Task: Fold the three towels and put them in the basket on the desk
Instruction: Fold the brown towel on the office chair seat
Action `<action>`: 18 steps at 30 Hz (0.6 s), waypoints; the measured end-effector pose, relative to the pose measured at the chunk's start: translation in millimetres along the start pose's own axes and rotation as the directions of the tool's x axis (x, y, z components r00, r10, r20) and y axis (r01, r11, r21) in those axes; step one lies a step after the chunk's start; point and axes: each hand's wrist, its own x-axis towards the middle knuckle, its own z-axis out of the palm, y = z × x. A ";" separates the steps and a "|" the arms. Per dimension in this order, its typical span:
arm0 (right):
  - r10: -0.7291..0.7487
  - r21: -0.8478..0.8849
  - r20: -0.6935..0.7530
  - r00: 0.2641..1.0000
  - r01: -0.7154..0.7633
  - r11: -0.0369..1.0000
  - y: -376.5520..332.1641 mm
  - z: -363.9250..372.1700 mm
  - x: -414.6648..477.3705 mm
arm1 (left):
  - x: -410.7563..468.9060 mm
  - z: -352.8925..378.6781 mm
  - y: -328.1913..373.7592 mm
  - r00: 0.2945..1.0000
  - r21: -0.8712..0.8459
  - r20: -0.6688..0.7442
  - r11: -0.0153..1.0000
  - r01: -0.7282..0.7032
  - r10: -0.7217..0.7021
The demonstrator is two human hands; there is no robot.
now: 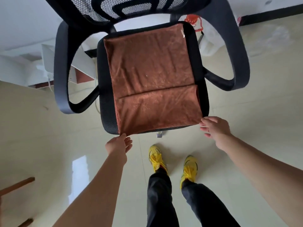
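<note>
A brown towel (152,82) lies spread over the black seat of an office chair (105,115), with a fold line across its near part and a small white tag at the far right corner. My left hand (118,144) reaches to the towel's near left corner, its thumb tip touching the edge and its fingers relaxed below. My right hand (214,126) hovers by the near right corner, fingers loosely bent and holding nothing. No basket and no other towel is in view.
The chair's two curved armrests (60,68) flank the seat, and its mesh back (124,7) stands at the far side. My feet in yellow shoes (156,157) stand on the glossy pale floor in front. White furniture (47,61) sits behind on the left.
</note>
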 end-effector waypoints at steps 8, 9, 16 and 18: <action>-0.047 -0.132 0.012 0.999 0.048 0.990 -28.5 12.1 21.6 | -13.2 -0.2 -12.0 0.999 -0.139 0.026 0.989 -0.044 0.048; -0.076 -0.144 -0.015 0.997 0.073 0.987 -27.5 13.8 25.3 | -12.1 -0.1 -13.2 0.998 -0.144 0.029 0.988 -0.050 0.055; -0.201 -0.114 -0.088 0.976 0.190 0.975 -6.5 7.4 14.7 | -16.5 -16.4 -21.3 0.995 -0.191 0.009 0.977 -0.099 0.102; -0.202 -0.115 -0.113 0.973 0.189 0.975 4.2 -8.0 -0.1 | -24.8 -28.5 -29.0 0.994 -0.208 0.010 0.973 -0.101 0.105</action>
